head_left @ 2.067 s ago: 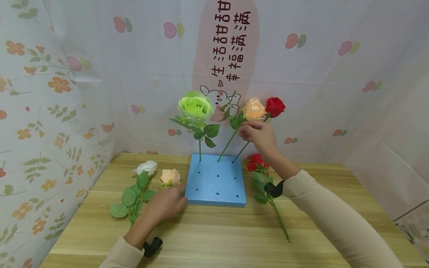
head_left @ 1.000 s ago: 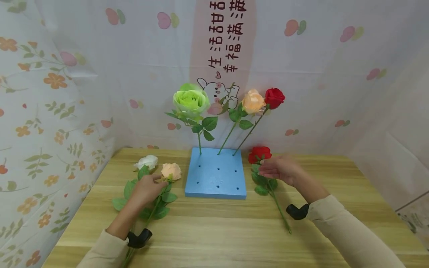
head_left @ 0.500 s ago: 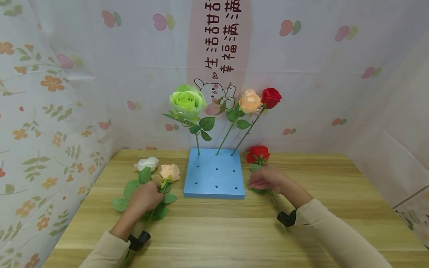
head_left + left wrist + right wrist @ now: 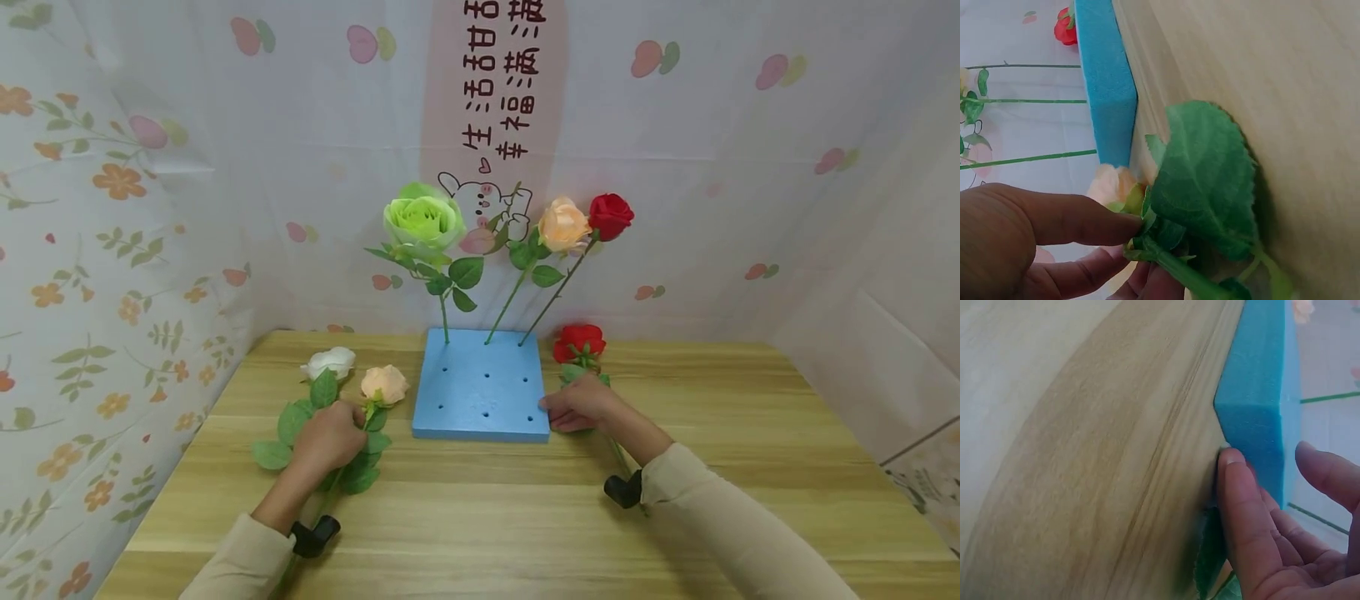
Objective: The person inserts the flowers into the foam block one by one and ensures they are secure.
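My left hand [image 4: 330, 437] pinches the green stem of a peach rose [image 4: 385, 385] just under its bloom; in the left wrist view the thumb presses on the stem [image 4: 1179, 270] beside a large leaf [image 4: 1204, 175]. The rose lies left of a blue foam block [image 4: 467, 396] with rows of holes. At the block's right side is my right hand [image 4: 581, 404]. In the right wrist view its extended fingers [image 4: 1244, 512] rest along the block's side, with the thumb apart above the edge. Beneath this hand lies a red rose [image 4: 579, 342], its stem partly hidden.
A green rose [image 4: 423, 221], another peach rose [image 4: 564, 225] and another red rose [image 4: 611, 217] stand in the block's back row, the last two leaning right. A white rose [image 4: 330, 363] lies at the left of the wooden table [image 4: 480, 533]. A printed cloth [image 4: 337, 192] hangs behind.
My right hand has come down from the standing roses, over the lying red rose, to the block's right side. My left hand has moved from the block's left edge onto the peach rose's stem.
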A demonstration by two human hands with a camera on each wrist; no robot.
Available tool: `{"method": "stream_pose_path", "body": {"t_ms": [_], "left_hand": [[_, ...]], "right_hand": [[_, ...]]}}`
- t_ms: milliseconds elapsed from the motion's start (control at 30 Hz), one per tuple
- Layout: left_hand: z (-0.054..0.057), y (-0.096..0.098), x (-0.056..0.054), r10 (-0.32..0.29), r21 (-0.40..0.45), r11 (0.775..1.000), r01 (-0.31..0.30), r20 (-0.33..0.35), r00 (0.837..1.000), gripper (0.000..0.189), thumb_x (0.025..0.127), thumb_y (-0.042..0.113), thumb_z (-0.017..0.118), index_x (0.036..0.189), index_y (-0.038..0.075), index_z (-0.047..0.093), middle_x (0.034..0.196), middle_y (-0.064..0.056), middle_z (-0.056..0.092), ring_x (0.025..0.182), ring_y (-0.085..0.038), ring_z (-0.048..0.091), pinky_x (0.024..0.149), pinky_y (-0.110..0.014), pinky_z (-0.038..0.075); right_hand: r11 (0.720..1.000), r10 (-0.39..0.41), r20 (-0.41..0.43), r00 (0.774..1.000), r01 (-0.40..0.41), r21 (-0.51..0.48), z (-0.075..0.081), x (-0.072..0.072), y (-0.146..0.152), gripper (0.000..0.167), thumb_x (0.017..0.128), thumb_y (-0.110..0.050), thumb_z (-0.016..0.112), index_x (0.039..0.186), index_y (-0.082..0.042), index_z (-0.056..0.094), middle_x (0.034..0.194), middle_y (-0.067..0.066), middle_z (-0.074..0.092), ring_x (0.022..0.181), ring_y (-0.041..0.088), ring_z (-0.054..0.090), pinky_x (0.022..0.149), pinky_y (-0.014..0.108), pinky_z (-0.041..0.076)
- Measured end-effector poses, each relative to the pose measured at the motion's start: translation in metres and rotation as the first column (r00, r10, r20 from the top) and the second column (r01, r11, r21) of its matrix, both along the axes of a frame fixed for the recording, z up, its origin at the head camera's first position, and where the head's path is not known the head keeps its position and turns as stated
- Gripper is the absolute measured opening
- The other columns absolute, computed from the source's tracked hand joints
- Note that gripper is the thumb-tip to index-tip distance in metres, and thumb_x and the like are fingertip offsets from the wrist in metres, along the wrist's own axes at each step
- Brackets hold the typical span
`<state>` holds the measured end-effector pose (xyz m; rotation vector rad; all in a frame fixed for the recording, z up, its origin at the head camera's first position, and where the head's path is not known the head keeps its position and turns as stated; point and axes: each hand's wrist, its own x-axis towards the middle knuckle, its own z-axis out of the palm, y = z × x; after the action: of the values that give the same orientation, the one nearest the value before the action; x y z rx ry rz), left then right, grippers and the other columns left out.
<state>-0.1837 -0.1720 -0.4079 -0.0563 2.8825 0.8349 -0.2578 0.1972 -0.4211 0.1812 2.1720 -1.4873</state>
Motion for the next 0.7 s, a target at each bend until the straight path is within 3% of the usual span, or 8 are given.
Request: {"method": "stream_pose_path", "body": {"t_ms": [233,300,400,467,700], "left_hand": [[0.004,0.001,0.0,-0.008,-0.004,1.0,0.008,0.012,1.0,0.029,0.073,-0.002,0.05,0.06,0.018,0.033,0.061,0.003,0.023,0.054,-0.013,0.021,0.05,-0.026,0.02],[0.008,0.0,0.001,-0.012,0.012,1.0,0.011,0.008,1.0,0.021,0.074,0.0,0.052,0.062,0.014,0.042,0.061,0.002,0.033,0.054,-0.013,0.028,0.049,-0.026,0.025],[0.015,-0.001,0.002,-0.025,0.055,0.998,0.025,-0.005,1.0,0.005,0.077,0.002,0.054,0.075,0.007,0.055,0.068,-0.002,0.048,0.055,-0.015,0.04,0.049,-0.028,0.033],[0.02,-0.002,0.003,-0.031,0.085,0.996,0.033,-0.02,0.999,0.009,0.08,0.004,0.055,0.087,0.003,0.06,0.075,-0.006,0.056,0.058,-0.018,0.047,0.051,-0.03,0.038],[0.044,-0.006,0.004,0.0,0.235,0.972,0.011,-0.05,0.999,0.015,0.089,0.009,0.054,0.1,-0.001,0.058,0.078,-0.006,0.05,0.057,-0.015,0.043,0.051,-0.029,0.038]], "right_hand": [[0.999,-0.015,-0.007,1.0,0.015,0.031,-0.004,-0.002,-0.002,0.025,0.084,-0.014,0.076,0.092,0.009,0.071,0.071,0.01,0.07,0.063,0.016,0.068,0.063,0.031,0.058],[0.999,-0.011,-0.009,1.0,0.012,0.03,-0.005,-0.002,-0.001,0.025,0.084,-0.015,0.076,0.091,0.009,0.071,0.071,0.01,0.07,0.063,0.016,0.068,0.063,0.031,0.058],[0.999,-0.009,-0.009,1.0,0.01,0.032,-0.005,-0.002,-0.001,0.026,0.084,-0.015,0.076,0.091,0.009,0.071,0.072,0.01,0.07,0.063,0.016,0.068,0.063,0.031,0.057],[0.999,-0.013,-0.008,1.0,0.013,0.034,-0.005,-0.003,0.0,0.025,0.084,-0.015,0.076,0.09,0.009,0.072,0.071,0.01,0.07,0.063,0.016,0.068,0.062,0.031,0.057],[0.999,-0.014,-0.011,1.0,0.014,0.029,-0.005,-0.001,-0.001,0.025,0.084,-0.016,0.075,0.088,0.009,0.072,0.069,0.009,0.069,0.061,0.015,0.067,0.062,0.03,0.057]]}}
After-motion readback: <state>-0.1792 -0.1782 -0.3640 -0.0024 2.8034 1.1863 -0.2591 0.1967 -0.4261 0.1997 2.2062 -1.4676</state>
